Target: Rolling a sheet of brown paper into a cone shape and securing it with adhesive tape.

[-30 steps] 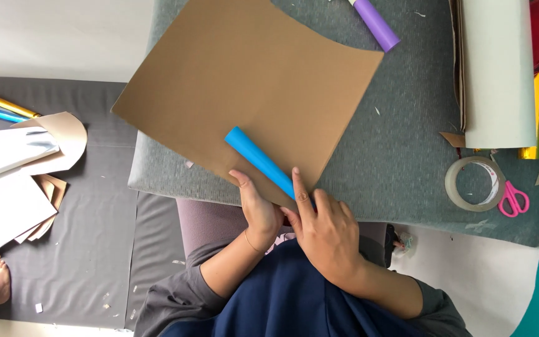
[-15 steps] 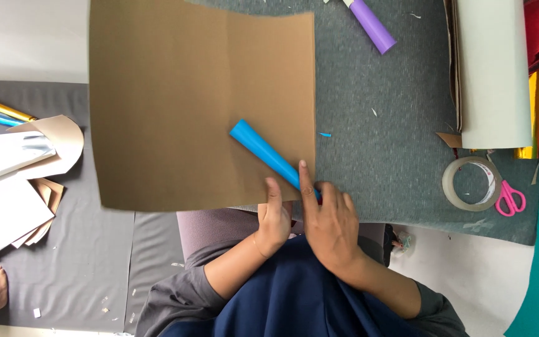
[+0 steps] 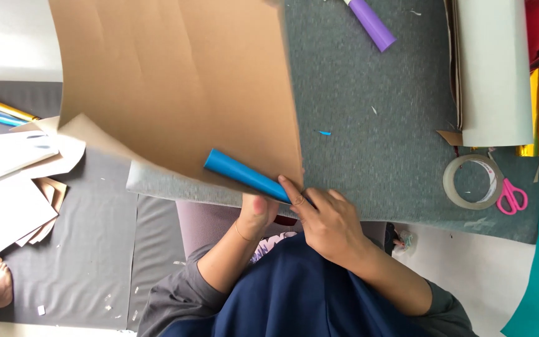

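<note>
Blue paper tube [image 3: 246, 176]: lies at near edge of brown paper sheet [image 3: 176, 81], on grey felt mat [image 3: 375, 137]. Left hand [image 3: 258, 212] pinches tube end; right hand [image 3: 329, 224] presses fingers on it. Tape roll [image 3: 469, 181], pink scissors [image 3: 511, 196] well apart.

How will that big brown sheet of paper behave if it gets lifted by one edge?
The brown sheet will probably flop: it already curves and sags over the mat's edge. It looks thin and light for its size. The blue tube, pinned by the right hand, seems to anchor it.
</note>
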